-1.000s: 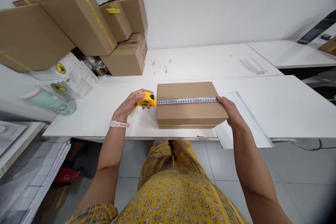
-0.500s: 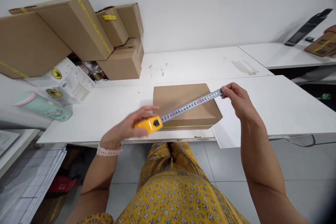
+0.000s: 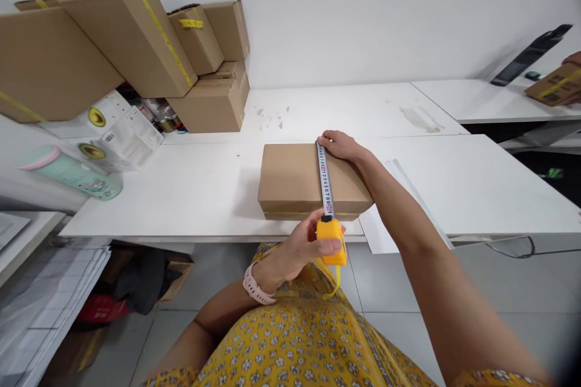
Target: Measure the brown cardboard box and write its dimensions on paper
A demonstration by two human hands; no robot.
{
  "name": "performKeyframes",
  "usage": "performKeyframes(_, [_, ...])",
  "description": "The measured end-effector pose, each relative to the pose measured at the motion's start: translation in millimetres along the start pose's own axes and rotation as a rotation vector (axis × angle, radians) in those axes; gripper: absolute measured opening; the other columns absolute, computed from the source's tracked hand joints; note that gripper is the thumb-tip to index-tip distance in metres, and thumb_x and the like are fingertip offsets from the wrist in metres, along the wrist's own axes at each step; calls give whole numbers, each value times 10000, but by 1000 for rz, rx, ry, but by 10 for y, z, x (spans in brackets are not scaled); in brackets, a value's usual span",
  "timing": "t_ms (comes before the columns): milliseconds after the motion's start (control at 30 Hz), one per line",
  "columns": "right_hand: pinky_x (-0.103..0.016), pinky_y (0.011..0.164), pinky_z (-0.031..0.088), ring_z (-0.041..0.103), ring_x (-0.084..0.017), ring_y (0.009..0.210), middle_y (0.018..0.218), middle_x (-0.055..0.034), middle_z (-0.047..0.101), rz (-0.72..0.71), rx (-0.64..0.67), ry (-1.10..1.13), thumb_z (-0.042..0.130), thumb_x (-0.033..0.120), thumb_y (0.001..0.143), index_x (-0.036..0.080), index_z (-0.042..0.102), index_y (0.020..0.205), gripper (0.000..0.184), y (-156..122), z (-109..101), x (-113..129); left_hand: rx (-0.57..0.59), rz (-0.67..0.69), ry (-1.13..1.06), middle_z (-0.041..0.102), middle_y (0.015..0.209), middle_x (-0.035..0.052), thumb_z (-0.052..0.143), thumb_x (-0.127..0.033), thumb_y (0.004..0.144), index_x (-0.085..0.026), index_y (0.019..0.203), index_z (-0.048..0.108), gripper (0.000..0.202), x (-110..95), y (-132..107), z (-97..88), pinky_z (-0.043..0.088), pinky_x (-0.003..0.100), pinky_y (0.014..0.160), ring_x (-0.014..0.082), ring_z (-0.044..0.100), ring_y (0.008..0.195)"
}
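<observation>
A flat brown cardboard box [image 3: 290,178] lies on the white table [image 3: 190,193] near its front edge. My left hand [image 3: 304,246] is closed round a yellow tape measure case [image 3: 331,242] just in front of the box's near side. The tape blade [image 3: 324,178] runs from the case across the box top to its far edge. My right hand [image 3: 340,145] pinches the blade's end there and rests on the box's far right corner.
Several cardboard boxes [image 3: 136,42] are stacked at the back left, with white cartons [image 3: 118,133] and a mint-green bottle [image 3: 72,172] beside them. A white mailer bag [image 3: 385,224] lies under the box's right side. Another person's hand holds a box [image 3: 556,84] at the far right.
The tape has been turned from lying across the box's width to running front to back. My left hand moved the case to the near side; my right hand moved to the far edge.
</observation>
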State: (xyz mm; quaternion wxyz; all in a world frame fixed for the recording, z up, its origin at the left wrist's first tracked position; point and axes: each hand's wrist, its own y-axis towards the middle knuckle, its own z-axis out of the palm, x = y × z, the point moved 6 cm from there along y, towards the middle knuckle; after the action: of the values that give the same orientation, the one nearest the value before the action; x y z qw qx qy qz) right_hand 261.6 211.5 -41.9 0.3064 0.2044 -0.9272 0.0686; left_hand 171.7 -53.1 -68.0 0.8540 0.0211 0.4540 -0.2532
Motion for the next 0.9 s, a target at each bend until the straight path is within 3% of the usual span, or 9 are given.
performKeyframes(200, [-365, 851, 452, 609, -227, 916, 1014, -58, 728, -66, 24, 46, 488, 436, 952, 233, 643, 908, 259, -49, 48, -29, -12, -51, -1, 613, 1186, 91, 942, -415, 673, -216, 1157, 607, 622, 136, -80, 38, 542, 332, 760, 170, 635, 866])
performKeyframes(500, [-329, 786, 435, 577, -203, 847, 890, -50, 707, -35, -1, 95, 537, 428, 923, 205, 661, 832, 271, -41, 43, -40, -31, -24, -12, 609, 1184, 99, 919, -470, 688, -221, 1161, 612, 617, 171, -32, -47, 564, 351, 745, 185, 650, 858])
performKeyframes(600, [-328, 764, 453, 560, -183, 801, 837, -47, 678, -46, -57, 260, 560, 444, 920, 196, 639, 791, 290, -106, -26, -32, -26, -13, 55, 616, 1198, 107, 908, -462, 695, -214, 1159, 619, 601, 110, -61, -129, 553, 333, 756, 185, 637, 885])
performKeyframes(733, [-342, 838, 508, 608, -165, 865, 956, -47, 690, -130, -269, 577, 601, 514, 923, 214, 640, 865, 308, -480, -365, 9, 41, -62, 303, 623, 1125, 75, 910, -389, 677, -230, 1227, 619, 642, -56, -204, -263, 524, 285, 698, 169, 601, 844])
performKeyframes(833, [-380, 896, 537, 652, -189, 935, 971, -45, 687, -156, -464, 612, 649, 566, 902, 257, 675, 999, 324, -981, -592, -1, 55, -42, 525, 642, 1101, 64, 916, -381, 650, -247, 1298, 608, 730, -149, -333, -349, 534, 314, 749, 209, 620, 896])
performKeyframes(900, [-402, 910, 545, 667, -209, 968, 965, -57, 685, -119, -589, 606, 605, 590, 933, 279, 684, 1074, 351, -1357, -601, -80, 10, 43, 605, 642, 1182, 88, 912, -384, 649, -259, 1345, 585, 779, -178, -423, -407, 548, 347, 815, 249, 637, 978])
